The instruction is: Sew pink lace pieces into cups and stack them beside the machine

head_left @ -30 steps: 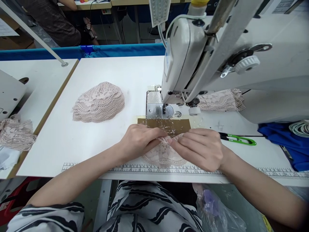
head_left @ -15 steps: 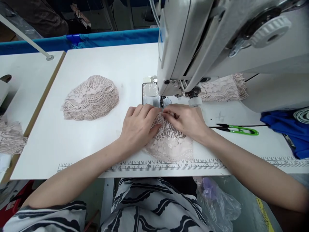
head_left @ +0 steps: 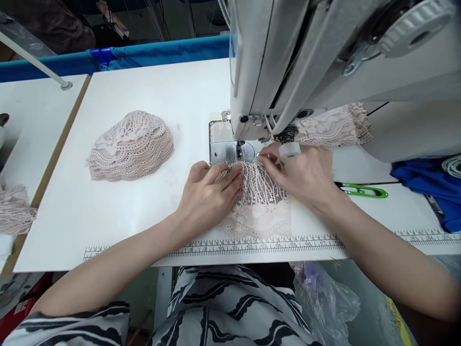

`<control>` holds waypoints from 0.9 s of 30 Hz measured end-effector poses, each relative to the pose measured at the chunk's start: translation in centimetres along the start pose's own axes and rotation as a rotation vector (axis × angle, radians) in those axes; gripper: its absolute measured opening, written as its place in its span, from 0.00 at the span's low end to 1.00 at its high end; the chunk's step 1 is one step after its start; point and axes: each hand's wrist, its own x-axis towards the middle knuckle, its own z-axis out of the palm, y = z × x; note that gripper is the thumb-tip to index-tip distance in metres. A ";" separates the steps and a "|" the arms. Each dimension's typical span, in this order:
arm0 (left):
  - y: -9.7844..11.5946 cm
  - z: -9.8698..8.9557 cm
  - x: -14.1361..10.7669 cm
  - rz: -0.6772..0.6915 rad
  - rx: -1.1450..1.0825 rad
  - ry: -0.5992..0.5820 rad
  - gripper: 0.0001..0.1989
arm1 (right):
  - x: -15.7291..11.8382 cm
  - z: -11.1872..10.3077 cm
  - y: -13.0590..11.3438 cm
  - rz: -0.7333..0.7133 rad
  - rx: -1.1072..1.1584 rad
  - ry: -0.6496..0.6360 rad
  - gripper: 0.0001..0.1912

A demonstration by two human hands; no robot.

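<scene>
A pale pink lace piece [head_left: 257,204] lies on the white table just in front of the sewing machine's presser foot [head_left: 239,150]. My left hand [head_left: 212,197] rests on its left side, fingers pressed together on the lace near the top edge. At the upper right corner, my right hand [head_left: 298,170] pinches the lace edge between thumb and forefinger. The top edge lies close to the metal needle plate [head_left: 221,149]. The sewing machine head [head_left: 266,67] rises over the right hand and hides part of the area behind it.
A stack of lace pieces [head_left: 131,146] sits on the left of the table. More lace [head_left: 333,126] lies behind the machine head. Green thread snips [head_left: 365,190] and blue cloth [head_left: 427,185] are on the right. A printed ruler [head_left: 252,246] runs along the front edge.
My right hand has moved right along the lace's top edge, away from the left hand. The lace top is spread wider and the presser foot area shows more. The view has shifted slightly.
</scene>
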 end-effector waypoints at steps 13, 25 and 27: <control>-0.2 0.2 0.4 -0.062 -0.027 -0.036 0.14 | -1.4 1.1 -1.9 -0.275 -0.121 0.052 0.18; -0.7 0.8 0.9 -0.110 -0.091 -0.050 0.14 | -0.9 1.1 -1.8 -0.246 -0.142 0.006 0.19; -0.7 0.8 0.9 -0.111 -0.090 -0.051 0.14 | -0.9 1.1 -1.8 -0.247 -0.144 0.006 0.20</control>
